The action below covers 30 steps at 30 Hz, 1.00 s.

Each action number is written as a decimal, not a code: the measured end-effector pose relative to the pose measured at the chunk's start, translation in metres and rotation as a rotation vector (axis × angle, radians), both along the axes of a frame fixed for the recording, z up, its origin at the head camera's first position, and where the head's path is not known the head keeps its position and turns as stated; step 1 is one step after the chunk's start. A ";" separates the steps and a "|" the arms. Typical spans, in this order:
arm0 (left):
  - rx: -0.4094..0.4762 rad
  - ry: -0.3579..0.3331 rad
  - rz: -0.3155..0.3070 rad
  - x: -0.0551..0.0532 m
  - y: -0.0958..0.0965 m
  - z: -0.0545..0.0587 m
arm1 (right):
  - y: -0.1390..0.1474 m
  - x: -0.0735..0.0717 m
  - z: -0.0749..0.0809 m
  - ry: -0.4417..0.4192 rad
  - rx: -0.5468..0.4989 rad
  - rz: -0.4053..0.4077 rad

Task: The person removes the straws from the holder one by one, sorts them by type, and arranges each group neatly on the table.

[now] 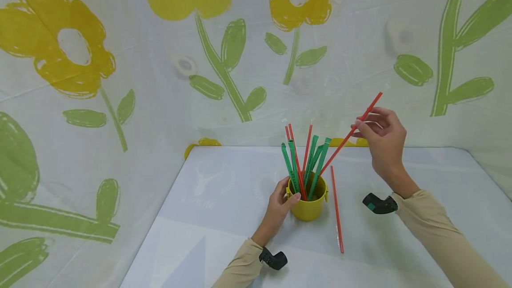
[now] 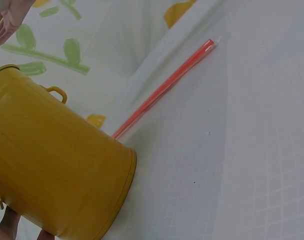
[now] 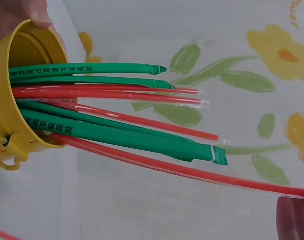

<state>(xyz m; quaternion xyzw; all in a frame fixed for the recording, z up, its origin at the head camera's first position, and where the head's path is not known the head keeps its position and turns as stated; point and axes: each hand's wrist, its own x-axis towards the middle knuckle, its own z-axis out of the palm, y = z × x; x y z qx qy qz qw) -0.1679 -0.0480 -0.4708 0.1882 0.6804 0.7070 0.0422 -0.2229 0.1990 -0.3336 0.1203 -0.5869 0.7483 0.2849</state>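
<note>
A small yellow bucket (image 1: 307,212) stands upright on the table, holding several green paper-wrapped straws (image 1: 321,161) and several red straws (image 1: 307,148) in clear wrappers. My left hand (image 1: 276,210) grips the bucket's left side, its thumb at the rim. Above and to the right, my right hand (image 1: 386,141) pinches one long red straw (image 1: 370,108) near its upper end. That straw slants down to the left, and the right wrist view shows its lower end inside the bucket's mouth. Another wrapped red straw (image 1: 337,217) lies on the table just right of the bucket.
The white table (image 1: 180,234) has faint printed figures and ends at a hanging cloth (image 1: 344,70) with yellow flowers and green leaves. Black wrist devices (image 1: 380,203) sit at both beige sleeves.
</note>
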 end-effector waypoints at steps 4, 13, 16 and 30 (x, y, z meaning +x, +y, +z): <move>-0.005 0.002 0.003 0.001 0.000 0.001 | 0.002 0.002 0.005 0.023 -0.045 0.009; -0.011 -0.020 -0.022 0.002 -0.001 0.005 | 0.007 0.005 0.014 0.028 -0.091 -0.025; -0.008 -0.024 -0.021 0.002 -0.001 0.005 | 0.010 0.005 0.017 0.036 -0.090 -0.047; 0.006 -0.029 -0.029 0.002 -0.001 0.003 | 0.019 0.007 0.015 -0.005 -0.069 -0.050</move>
